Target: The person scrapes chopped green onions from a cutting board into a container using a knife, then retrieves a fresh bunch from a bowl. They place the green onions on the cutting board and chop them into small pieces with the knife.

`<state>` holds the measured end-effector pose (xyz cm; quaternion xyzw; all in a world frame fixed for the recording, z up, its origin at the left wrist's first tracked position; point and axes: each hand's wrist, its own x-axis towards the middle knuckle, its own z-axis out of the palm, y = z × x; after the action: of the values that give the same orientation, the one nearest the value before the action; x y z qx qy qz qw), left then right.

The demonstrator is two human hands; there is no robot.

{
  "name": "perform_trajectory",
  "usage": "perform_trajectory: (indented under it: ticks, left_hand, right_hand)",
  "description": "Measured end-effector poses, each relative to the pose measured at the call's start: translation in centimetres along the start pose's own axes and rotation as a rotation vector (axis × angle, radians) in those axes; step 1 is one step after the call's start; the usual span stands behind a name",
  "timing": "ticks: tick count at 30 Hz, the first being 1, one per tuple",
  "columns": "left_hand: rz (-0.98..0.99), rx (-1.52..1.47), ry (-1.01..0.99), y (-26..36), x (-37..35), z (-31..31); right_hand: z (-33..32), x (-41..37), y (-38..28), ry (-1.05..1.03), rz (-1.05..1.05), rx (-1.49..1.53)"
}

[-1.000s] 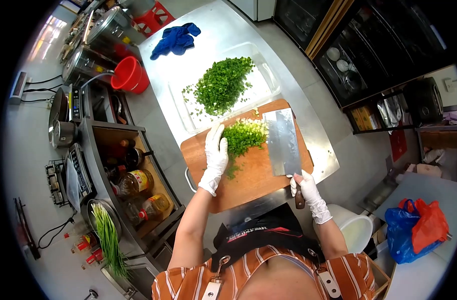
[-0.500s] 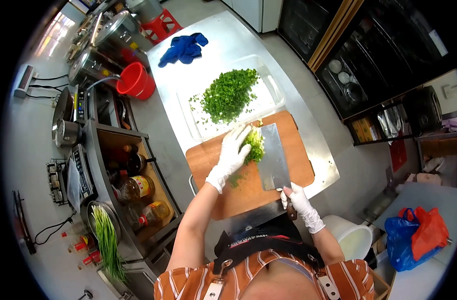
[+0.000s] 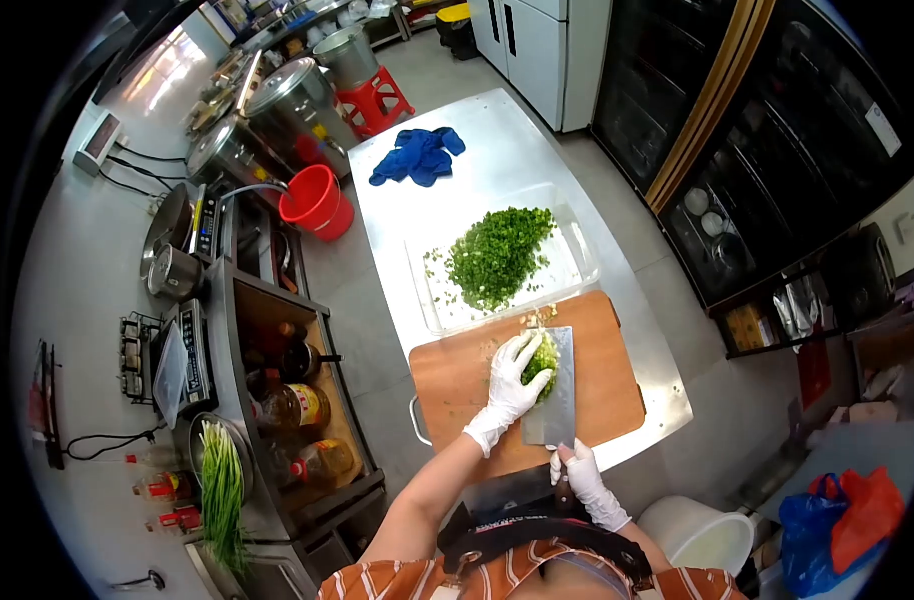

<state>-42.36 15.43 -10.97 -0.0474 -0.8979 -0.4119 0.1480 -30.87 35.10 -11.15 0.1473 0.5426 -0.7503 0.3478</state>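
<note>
My left hand (image 3: 517, 380), in a white glove, is cupped over a small pile of chopped green onions (image 3: 545, 362), its fingers and thumb curled around the pile. The onions are against the wide blade of a cleaver (image 3: 557, 415) lying low over the wooden cutting board (image 3: 457, 390). My right hand (image 3: 587, 482), also gloved, is wrapped around the cleaver's handle near the board's front edge. Past the board stands a clear plastic tray (image 3: 583, 262) holding a big heap of chopped green onions (image 3: 497, 255).
A blue cloth (image 3: 417, 157) lies at the far end of the metal table (image 3: 477, 130). To the left are a red bucket (image 3: 317, 203), an open cabinet with oil bottles (image 3: 307, 406), and whole green onions (image 3: 222, 490) in a pan. A white bucket (image 3: 697, 535) stands at the right.
The view has shifted, so the table sits lower in the picture. The blade has turned and slid closer to my left hand, under or against the small pile.
</note>
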Motion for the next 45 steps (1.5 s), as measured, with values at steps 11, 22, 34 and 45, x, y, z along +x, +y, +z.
perform_trajectory:
  ticks: [11, 22, 34, 45]
  left_hand:
    - [-0.173, -0.167, 0.129, 2.6, -0.8, 1.4]
    - [-0.112, -0.247, 0.238, 5.3, 7.7, -3.8]
    - [-0.339, -0.112, 0.364, -8.6, 16.9, -9.7]
    - [0.167, 0.153, 0.443, -7.3, 19.5, -6.5]
  right_hand:
    - [1.4, -2.2, -1.3, -0.01, 0.028, 0.02]
    - [5.5, -1.7, -12.7, -0.039, -0.041, -0.076]
    - [14.2, 13.0, -22.1, 0.03, 0.041, -0.376]
    - [13.9, 11.1, -23.3, -0.001, 0.0, -0.369]
